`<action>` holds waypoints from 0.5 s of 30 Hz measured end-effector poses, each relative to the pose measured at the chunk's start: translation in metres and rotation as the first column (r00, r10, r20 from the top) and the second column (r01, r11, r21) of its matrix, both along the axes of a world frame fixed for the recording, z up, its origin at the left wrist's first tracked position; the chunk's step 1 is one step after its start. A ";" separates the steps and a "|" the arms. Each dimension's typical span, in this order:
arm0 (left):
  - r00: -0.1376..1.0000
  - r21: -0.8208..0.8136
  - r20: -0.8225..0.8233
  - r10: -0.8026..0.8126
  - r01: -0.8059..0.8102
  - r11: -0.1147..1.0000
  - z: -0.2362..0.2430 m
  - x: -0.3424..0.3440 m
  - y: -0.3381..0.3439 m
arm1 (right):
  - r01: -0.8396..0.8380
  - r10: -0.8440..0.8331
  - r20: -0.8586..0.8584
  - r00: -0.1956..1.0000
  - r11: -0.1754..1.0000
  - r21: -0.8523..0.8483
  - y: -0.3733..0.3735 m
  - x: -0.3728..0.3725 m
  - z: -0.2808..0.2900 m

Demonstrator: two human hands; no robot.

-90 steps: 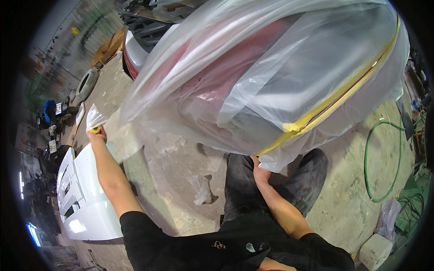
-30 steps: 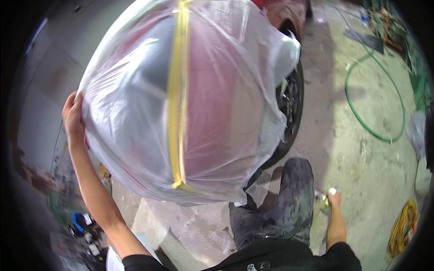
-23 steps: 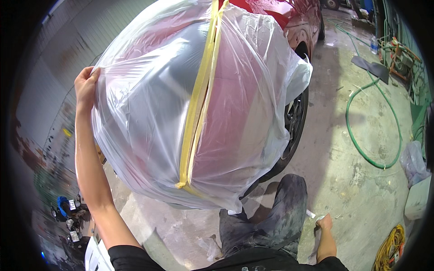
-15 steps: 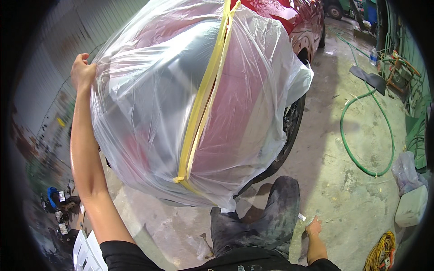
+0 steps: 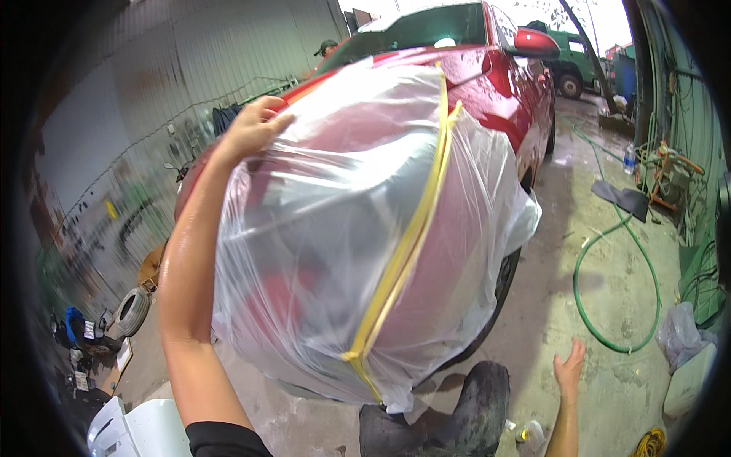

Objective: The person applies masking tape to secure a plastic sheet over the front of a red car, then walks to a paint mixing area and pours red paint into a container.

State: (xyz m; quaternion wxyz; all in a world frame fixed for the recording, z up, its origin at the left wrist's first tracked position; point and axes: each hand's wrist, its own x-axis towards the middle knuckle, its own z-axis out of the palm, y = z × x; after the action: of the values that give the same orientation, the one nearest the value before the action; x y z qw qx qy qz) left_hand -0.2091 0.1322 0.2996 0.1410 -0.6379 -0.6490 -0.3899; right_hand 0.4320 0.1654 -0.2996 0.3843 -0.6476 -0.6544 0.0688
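Observation:
Clear plastic sheeting [image 5: 327, 228] covers the front end of a red car [image 5: 495, 91]. Yellow masking tape [image 5: 403, 259] runs down over it in a long strip, from the hood to near the lower edge. My left hand [image 5: 255, 129], arm stretched forward, has its fingers closed on the upper left border of the sheeting, next to bare red bodywork. Wrinkles spread through the film below that hand. Low on the right, my right hand [image 5: 569, 369] hangs over the floor with its fingers apart, holding nothing. Part of the front tire [image 5: 502, 282] shows beneath the sheeting's right edge.
A green hose [image 5: 580, 282] loops over the concrete floor at right, near a dark mat [image 5: 620, 198]. A white container [image 5: 689, 381] stands at the right wall. Beside my legs is a small bottle [image 5: 533, 436]. A loose tire [image 5: 133, 311] and a person's cap [image 5: 327, 46] appear at left.
My left hand has moved up and right, bringing the sheeting's left border inward from its pulled-out position. My right hand has shifted slightly right and up. The view has tilted up, showing the windshield.

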 end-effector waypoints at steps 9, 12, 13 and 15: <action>0.882 0.161 -0.471 0.020 0.063 0.985 0.026 -0.029 0.039 | -0.273 0.368 -0.231 0.900 0.893 0.359 0.012 -0.114 0.263; 0.935 -0.053 -0.340 0.100 -0.126 0.991 0.044 -0.019 0.046 | -0.372 0.458 -0.204 0.865 0.858 0.354 -0.001 -0.134 0.273; 0.941 -0.128 -0.301 0.153 -0.198 0.972 0.048 -0.014 0.049 | -0.406 0.484 -0.187 0.855 0.849 0.339 -0.007 -0.137 0.275; 0.962 -0.150 -0.270 0.038 -0.081 0.985 0.049 -0.023 0.061 | -0.422 0.492 -0.184 0.851 0.848 0.320 -0.017 -0.141 0.278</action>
State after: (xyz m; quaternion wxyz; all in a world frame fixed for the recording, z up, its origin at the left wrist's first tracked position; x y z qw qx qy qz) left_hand -0.2321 0.1931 0.3488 0.1871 -0.6738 -0.6722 -0.2431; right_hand 0.2906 0.1486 -0.0213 0.5225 -0.3988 -0.7378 0.1538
